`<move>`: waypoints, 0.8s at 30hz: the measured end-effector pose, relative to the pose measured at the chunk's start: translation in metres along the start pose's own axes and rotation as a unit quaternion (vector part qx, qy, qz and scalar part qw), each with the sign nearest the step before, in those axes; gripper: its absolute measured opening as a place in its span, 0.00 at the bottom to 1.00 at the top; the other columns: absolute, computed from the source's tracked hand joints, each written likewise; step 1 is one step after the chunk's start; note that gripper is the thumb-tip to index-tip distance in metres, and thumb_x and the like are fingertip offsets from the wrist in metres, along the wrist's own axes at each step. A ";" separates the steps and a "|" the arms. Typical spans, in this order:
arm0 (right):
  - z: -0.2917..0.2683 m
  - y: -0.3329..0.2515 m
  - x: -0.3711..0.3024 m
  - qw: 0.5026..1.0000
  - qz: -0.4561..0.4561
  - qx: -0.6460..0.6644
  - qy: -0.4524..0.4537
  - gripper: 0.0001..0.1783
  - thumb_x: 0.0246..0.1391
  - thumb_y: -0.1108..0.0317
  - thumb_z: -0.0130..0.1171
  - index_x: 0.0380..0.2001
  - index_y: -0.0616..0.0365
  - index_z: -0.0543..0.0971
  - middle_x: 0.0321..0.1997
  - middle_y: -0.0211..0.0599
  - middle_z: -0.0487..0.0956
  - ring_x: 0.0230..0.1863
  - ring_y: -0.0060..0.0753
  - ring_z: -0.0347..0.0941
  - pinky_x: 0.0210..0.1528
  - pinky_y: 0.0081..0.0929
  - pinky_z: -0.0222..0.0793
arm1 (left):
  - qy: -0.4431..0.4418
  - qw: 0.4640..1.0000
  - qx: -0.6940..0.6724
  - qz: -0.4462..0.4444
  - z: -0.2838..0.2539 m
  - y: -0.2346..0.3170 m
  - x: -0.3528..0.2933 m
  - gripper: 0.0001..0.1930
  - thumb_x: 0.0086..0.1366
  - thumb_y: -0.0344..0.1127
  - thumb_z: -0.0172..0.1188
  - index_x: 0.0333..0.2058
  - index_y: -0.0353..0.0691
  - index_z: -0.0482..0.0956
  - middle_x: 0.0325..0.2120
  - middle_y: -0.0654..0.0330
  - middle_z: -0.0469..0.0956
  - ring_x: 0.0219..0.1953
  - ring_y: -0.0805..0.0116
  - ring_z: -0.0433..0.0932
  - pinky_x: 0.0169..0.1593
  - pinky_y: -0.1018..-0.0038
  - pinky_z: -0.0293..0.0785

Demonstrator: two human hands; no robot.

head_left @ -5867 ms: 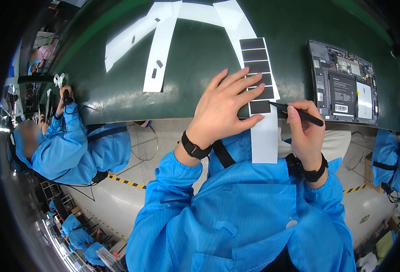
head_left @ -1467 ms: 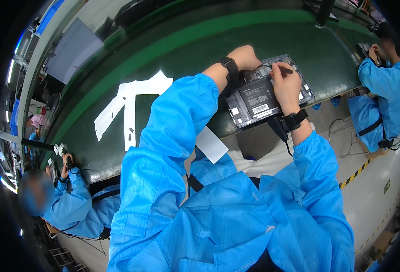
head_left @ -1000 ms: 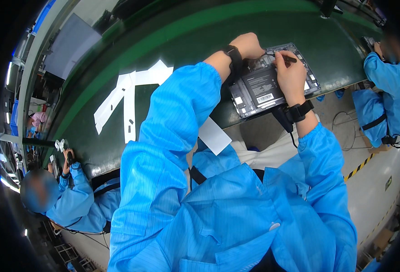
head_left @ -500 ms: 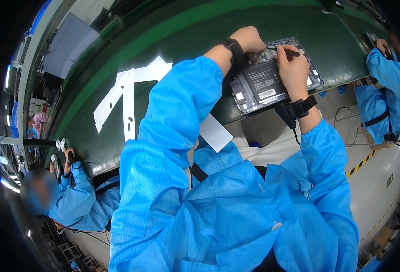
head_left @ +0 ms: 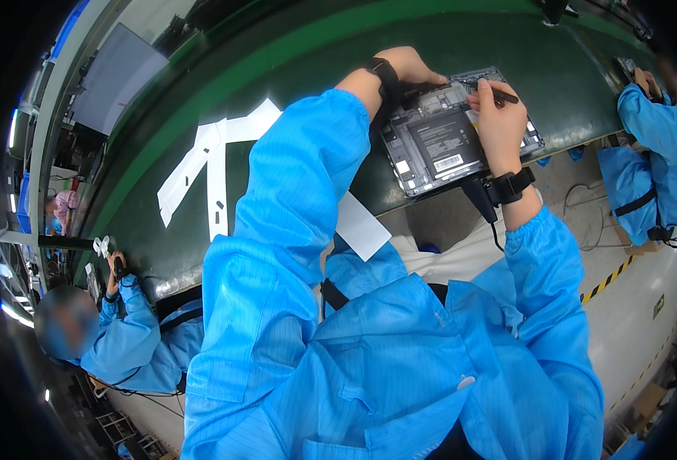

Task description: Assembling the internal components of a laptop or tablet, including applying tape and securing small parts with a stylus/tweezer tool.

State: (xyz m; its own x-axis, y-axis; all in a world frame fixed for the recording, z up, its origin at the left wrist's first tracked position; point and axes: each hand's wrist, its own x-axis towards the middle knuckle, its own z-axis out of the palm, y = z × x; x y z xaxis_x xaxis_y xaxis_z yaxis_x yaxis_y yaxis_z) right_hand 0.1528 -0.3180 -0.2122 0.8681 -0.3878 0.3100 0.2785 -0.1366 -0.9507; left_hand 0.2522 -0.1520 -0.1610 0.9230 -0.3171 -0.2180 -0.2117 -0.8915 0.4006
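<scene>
Opened tablet | left hand resting, grip unclear | right hand pinching tweezers

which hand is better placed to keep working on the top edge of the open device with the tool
The right hand, probably. It already grips the thin dark tool with its tip over the top edge of the opened device. The left hand holds no tool and rests at the device's upper left corner.
</scene>
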 end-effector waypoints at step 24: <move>-0.104 0.052 0.049 0.997 0.029 0.060 0.031 0.19 0.66 0.59 0.55 0.45 0.68 0.75 0.36 0.46 0.83 0.36 0.30 0.81 0.38 0.22 0.78 | -0.090 0.991 0.072 0.062 0.015 0.017 -0.002 0.28 0.74 0.58 0.38 0.54 0.40 0.74 0.51 0.48 0.77 0.55 0.49 0.74 0.57 0.58 0.68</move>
State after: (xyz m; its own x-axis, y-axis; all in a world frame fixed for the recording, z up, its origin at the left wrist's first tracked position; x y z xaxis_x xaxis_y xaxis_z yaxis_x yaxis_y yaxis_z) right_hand 0.1673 -0.4391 -0.2453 0.8580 -0.4485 0.2503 0.2783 -0.0036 -0.9605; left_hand 0.2424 -0.1713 -0.1673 0.8175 -0.4682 -0.3354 -0.3760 -0.8750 0.3051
